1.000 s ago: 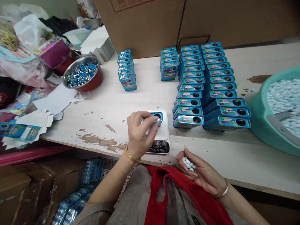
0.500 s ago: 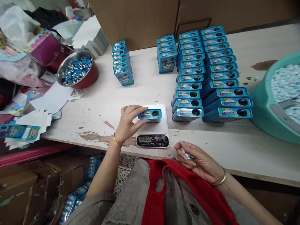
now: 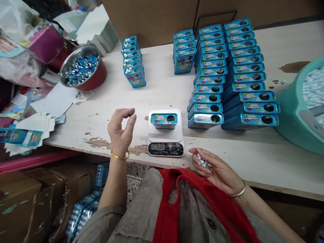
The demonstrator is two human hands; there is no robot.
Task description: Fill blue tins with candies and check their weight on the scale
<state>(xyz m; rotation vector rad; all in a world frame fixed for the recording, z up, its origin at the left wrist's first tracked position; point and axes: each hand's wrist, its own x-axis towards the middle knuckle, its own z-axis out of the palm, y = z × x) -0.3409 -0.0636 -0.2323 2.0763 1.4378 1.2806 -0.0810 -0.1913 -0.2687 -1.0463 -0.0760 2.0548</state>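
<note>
A blue candy tin stands upright on the white kitchen scale, its round top hole facing up. The scale's display is lit with digits. Just left of the scale, my left hand hovers with thumb and fingers apart and nothing between them. My right hand is palm up near the table's front edge, fingers curled around several small white candies.
Rows of blue tins with open holes stand right of the scale. Tins topped with white candies stand farther back. A metal bowl of caps is at left, a teal tub of candies at right.
My left hand has let go of the tin on the scale and moved left, its fingers parting. My right hand still holds the candies in nearly the same place.
</note>
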